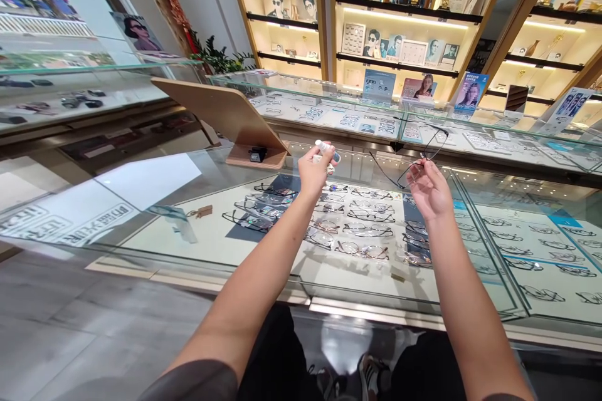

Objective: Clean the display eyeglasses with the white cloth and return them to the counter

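My left hand is closed around a small spray bottle with a white top and a bluish label, held above the glass counter. Something pale shows below its fingers, too small to make out. To the right, my right hand grips a pair of dark thin-rimmed eyeglasses by the frame, palm turned up. Both temples are unfolded, one pointing left and one up. A gap separates the bottle from the eyeglasses. Beneath both hands, several rows of glasses lie inside the display case.
The glass counter runs across in front of me. On it stand a wooden-backed tilted mirror, a clear plastic piece and a brown tag. Another glass case and lit shelves stand behind.
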Demonstrator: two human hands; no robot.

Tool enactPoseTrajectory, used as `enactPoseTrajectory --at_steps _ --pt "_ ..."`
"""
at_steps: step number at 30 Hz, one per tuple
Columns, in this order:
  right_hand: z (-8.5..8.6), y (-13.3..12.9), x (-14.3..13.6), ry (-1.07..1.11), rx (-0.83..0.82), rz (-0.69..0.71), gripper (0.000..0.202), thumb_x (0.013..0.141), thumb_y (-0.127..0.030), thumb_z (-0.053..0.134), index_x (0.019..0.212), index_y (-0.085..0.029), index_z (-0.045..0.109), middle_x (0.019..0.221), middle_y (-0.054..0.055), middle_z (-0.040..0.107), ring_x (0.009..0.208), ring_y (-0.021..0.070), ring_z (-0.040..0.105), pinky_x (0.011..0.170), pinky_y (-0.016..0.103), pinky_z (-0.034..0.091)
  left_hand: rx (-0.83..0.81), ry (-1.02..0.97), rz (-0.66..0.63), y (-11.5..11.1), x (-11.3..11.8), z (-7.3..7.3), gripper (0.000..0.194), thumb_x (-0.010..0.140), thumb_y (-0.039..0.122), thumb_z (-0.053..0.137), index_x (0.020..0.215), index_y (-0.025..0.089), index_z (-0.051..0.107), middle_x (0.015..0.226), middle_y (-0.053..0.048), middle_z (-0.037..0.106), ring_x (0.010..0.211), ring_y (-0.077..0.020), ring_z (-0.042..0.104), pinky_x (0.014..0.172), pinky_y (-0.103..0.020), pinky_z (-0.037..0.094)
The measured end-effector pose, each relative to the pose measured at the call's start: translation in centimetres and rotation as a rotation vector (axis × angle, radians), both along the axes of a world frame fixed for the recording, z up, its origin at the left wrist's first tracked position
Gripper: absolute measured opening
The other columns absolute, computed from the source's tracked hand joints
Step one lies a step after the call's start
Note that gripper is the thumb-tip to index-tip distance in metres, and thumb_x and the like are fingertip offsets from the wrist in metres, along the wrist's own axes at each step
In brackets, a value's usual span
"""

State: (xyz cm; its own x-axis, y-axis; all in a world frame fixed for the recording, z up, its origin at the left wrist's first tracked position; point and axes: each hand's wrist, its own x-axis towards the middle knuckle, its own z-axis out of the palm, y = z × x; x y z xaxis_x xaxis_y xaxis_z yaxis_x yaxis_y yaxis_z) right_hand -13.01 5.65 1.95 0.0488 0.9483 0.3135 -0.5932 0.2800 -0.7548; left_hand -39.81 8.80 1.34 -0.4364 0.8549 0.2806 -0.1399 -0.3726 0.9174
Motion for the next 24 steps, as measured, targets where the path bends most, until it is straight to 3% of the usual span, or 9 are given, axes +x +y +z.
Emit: enactPoseTrajectory --at_steps 5,10,17,24 --pt "0.5 -0.4 -0.6 0.112 -0.028 0.045 0.029 0.069 -0.033 0.098 0.085 -0.024 0.076 0.091 -0.004 0.079 0.089 0.0106 0.075 0.082 0.023 0.062 0.093 0.097 0.028 -0.1 0.4 -0.4 0.050 0.064 0.055 0.091 0.093 0.016 0.080 0.064 0.001 0.063 0.051 -0.0096 0.054 0.046 -0.021 0.038" --pt "0.7 -0.6 -0.7 0.105 -0.012 0.096 0.024 0.074 -0.033 0.095 0.083 -0.024 0.076 0.093 -0.003 0.080 0.092 0.0108 0.075 0.082 0.022 0.062 0.131 0.159 0.019 -0.6 1.0 -0.4 0.049 0.061 0.056 0.093 0.088 0.016 0.082 0.057 0.003 0.056 0.049 -0.0095 0.047 0.047 -0.024 0.038" --pt "0.5 -0.7 -0.7 0.014 0.021 0.110 0.022 0.079 -0.038 0.092 0.085 -0.026 0.075 0.097 -0.003 0.079 0.097 0.0124 0.075 0.086 0.026 0.063 0.131 0.223 -0.047 -1.1 1.2 -0.3 0.045 0.063 0.058 0.091 0.079 0.017 0.082 0.050 0.004 0.051 0.046 -0.0096 0.044 0.045 -0.024 0.032" --pt "0.5 -0.9 -1.0 0.015 0.005 0.102 0.023 0.075 -0.036 0.094 0.084 -0.026 0.076 0.098 -0.001 0.080 0.094 0.0144 0.075 0.084 0.027 0.064 0.111 0.238 -0.119 -1.0 1.7 -0.8 0.045 0.073 0.062 0.082 0.077 0.017 0.081 0.052 0.001 0.056 0.048 -0.0107 0.047 0.048 -0.025 0.033"
